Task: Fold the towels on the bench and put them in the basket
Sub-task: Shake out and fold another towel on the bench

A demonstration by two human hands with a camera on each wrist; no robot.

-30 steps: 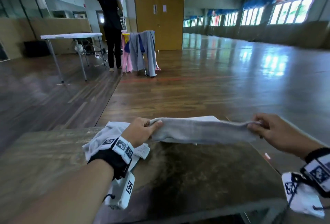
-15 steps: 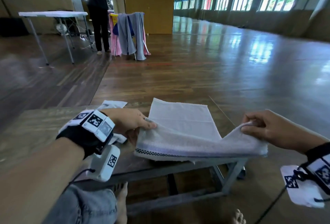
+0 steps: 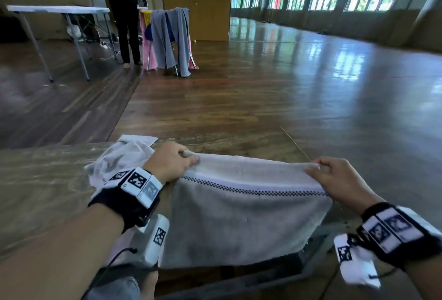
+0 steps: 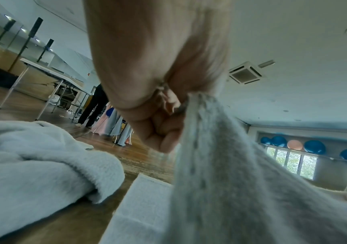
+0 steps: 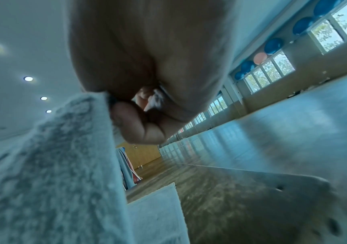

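Observation:
A grey towel [image 3: 239,218] with a dark checked stripe is stretched between both hands above the wooden bench [image 3: 45,180]. My left hand [image 3: 171,161] pinches its upper left corner and my right hand [image 3: 334,175] pinches the upper right corner. The cloth hangs down over the bench's near edge. In the left wrist view the curled left hand [image 4: 160,105] grips the towel [image 4: 231,181]. In the right wrist view the right hand [image 5: 145,105] grips the towel [image 5: 53,173]. A second, crumpled white towel [image 3: 119,158] lies on the bench left of my left hand. No basket is in view.
A wide wooden floor [image 3: 263,99] stretches beyond the bench. A chair draped with grey and pink cloths [image 3: 169,39] stands farther off, a person in black [image 3: 124,12] beside it, and a folding table [image 3: 57,10] at the far left.
Both hands have carried the towel's held edge up and away from me, so the striped side now faces me and hangs over the bench's near edge. The view tilted downward.

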